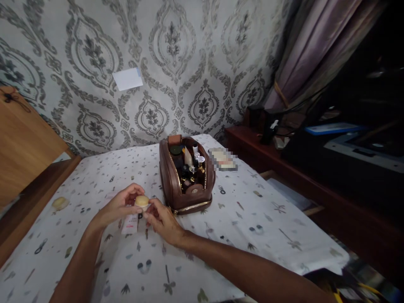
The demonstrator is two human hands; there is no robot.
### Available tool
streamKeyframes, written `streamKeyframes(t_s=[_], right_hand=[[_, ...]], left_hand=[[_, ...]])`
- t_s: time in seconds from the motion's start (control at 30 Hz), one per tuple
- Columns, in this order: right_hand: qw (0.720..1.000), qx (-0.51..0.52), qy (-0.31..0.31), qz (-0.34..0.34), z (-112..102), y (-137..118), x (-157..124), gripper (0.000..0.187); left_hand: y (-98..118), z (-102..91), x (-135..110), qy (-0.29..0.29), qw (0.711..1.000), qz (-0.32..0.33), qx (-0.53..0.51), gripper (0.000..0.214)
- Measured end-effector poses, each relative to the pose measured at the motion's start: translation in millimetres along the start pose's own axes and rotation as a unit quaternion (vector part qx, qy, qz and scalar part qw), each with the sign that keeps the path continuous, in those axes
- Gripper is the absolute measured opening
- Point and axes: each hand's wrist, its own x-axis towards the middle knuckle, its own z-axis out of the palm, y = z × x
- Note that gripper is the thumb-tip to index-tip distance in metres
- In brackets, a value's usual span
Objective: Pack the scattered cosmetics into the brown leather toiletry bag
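Note:
A small round jar [142,201] with a yellowish lid and a pale body is between my two hands, a little above the table. The fingers and thumb of my left hand [124,204] close on its left side. From the right, the fingertips of my right hand [164,222] pinch the jar's edge. Just below lies a white squeeze tube [129,225] with pink print, its upper end hidden by the jar and my left hand. Close to my right hand stands a brown toiletry bag [170,185], unzipped, with several bottles and a pale tube [188,156] inside.
A white patterned cloth [189,269] covers the table. Right of the bag lies a flat, blurred-out item [223,159]. A pale yellow rounded thing [60,203] is at the far left. Wallpaper rises behind; a dark red wooden ledge [303,176] runs along the right.

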Motion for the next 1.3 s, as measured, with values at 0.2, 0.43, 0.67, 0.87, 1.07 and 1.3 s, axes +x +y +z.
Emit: streamKeyframes(t_s=[0.2, 0.43, 0.67, 0.87, 1.07, 1.3], right_hand=[[0.999, -0.024, 0.026, -0.012, -4, -15, -4, 0.034], [0.995, -0.09, -0.014, -0.037, -16, -39, 3, 0.052], [0.994, -0.091, -0.046, -0.046, -33, -65, 7, 0.04], [0.991, -0.104, -0.043, -0.073, -44, -89, -4, 0.032], [0.981, -0.161, 0.037, -0.101, -97, -119, -5, 0.026], [0.869, -0.482, -0.002, -0.114, -158, -140, 15, 0.024]], left_hand=[[3, -0.1, -2, -0.065, 0.997, -0.006, -0.048, 0.045], [10, -1.2, -7, -0.068, 0.991, 0.01, -0.119, 0.051], [9, 5.7, -7, -0.089, 0.974, 0.017, -0.206, 0.089], [11, 19.8, -4, -0.102, 0.965, 0.054, -0.235, 0.087], [4, 20.7, 1, -0.096, 0.969, 0.071, -0.216, 0.07], [-2, 17.2, 2, -0.106, 0.978, 0.059, -0.168, 0.058]])
